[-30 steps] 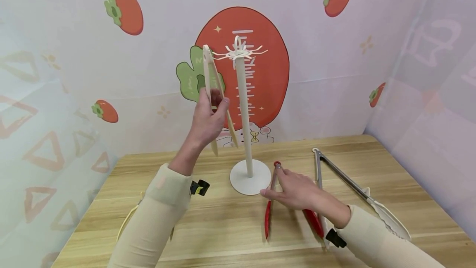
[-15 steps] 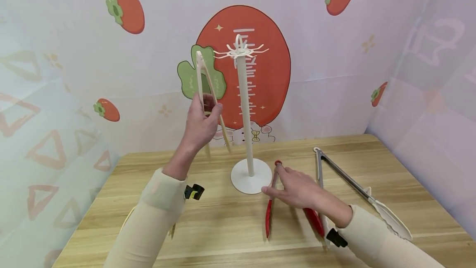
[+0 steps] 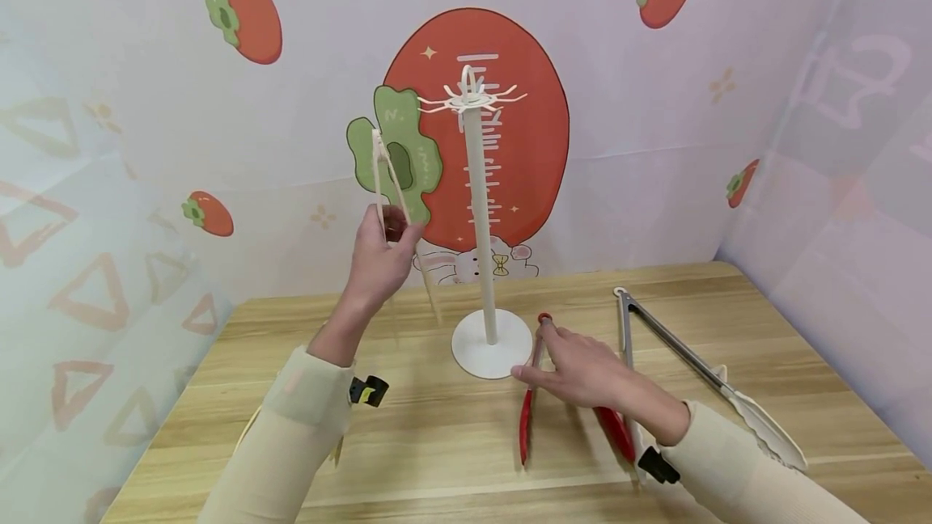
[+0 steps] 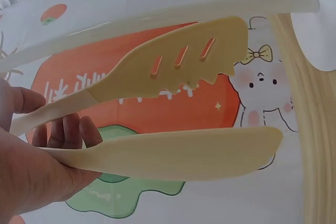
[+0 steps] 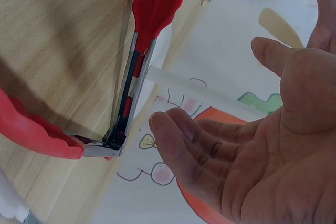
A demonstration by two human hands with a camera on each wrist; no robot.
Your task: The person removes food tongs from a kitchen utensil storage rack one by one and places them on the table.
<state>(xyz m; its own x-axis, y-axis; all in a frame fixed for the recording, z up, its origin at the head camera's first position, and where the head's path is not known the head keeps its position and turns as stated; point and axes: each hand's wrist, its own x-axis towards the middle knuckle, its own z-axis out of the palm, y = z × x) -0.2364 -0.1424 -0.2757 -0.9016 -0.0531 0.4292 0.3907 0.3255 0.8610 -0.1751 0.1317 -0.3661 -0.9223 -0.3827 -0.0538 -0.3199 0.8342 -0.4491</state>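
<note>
My left hand (image 3: pixel 382 257) grips beige tongs (image 4: pixel 178 153) by their arms, hinge end up, left of the white stand's pole (image 3: pixel 480 209) and raised over the table. In the left wrist view the tongs' two heads spread apart; one has slots and a toothed edge, the other looks smooth. Over on the right, my right hand (image 3: pixel 582 366) is held above red-headed metal tongs (image 3: pixel 525 427), fingers relaxed and palm without anything in it. Those tongs lie spread on the table, partly hidden beneath that hand in the head view.
Spread metal tongs with white heads (image 3: pixel 760 427) lie at the table's right. A ring of hooks (image 3: pixel 472 102) tops the stand, whose round base (image 3: pixel 491 366) sits mid-table. My left sleeve (image 3: pixel 280 443) partly covers a thin pale-yellow item (image 3: pixel 246 431). A printed cloth backdrop (image 3: pixel 306 120) rises behind.
My left hand has carried the beige tongs down and to the left, away from the stand's hooks. The right hand has stayed nearly still above the red-headed tongs.
</note>
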